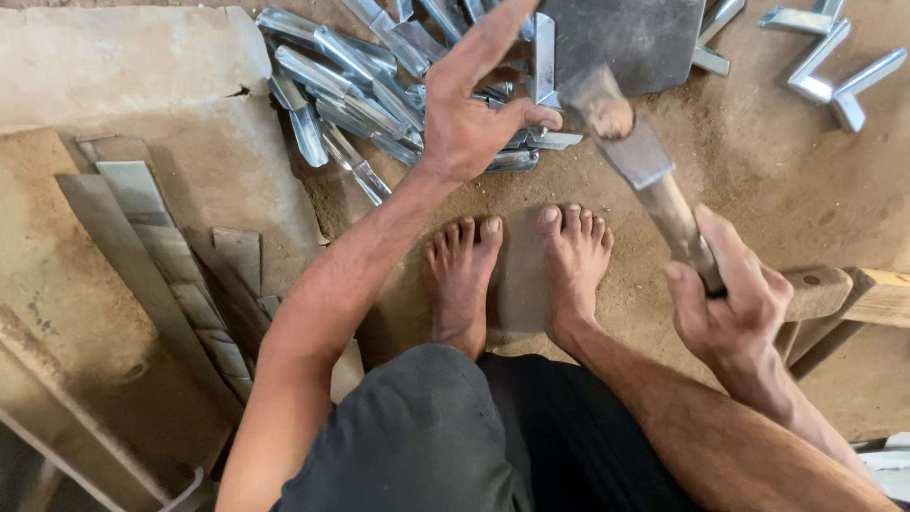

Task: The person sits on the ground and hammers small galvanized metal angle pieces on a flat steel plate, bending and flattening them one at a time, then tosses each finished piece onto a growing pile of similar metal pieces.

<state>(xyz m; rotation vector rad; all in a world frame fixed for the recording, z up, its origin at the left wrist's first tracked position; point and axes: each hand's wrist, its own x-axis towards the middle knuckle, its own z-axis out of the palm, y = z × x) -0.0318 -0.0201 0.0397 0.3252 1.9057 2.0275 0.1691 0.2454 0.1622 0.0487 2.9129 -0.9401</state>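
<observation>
My right hand (735, 299) grips the wooden handle of a hammer (630, 142), whose worn steel head is raised above the ground in front of my bare feet (517, 265). My left hand (474, 100) reaches forward and holds a bent shiny metal piece (543, 71) upright against a dark steel block (626, 38). Thumb and fingers pinch the piece near its lower end. A heap of similar bent metal pieces (351, 85) lies just left of that hand.
Flat grey metal strips (161, 246) lie in a row on the left over cardboard sheets (114, 66). More bent pieces (834, 66) sit at the top right. A wooden stool edge (853, 294) is on the right. The ground is sandy earth.
</observation>
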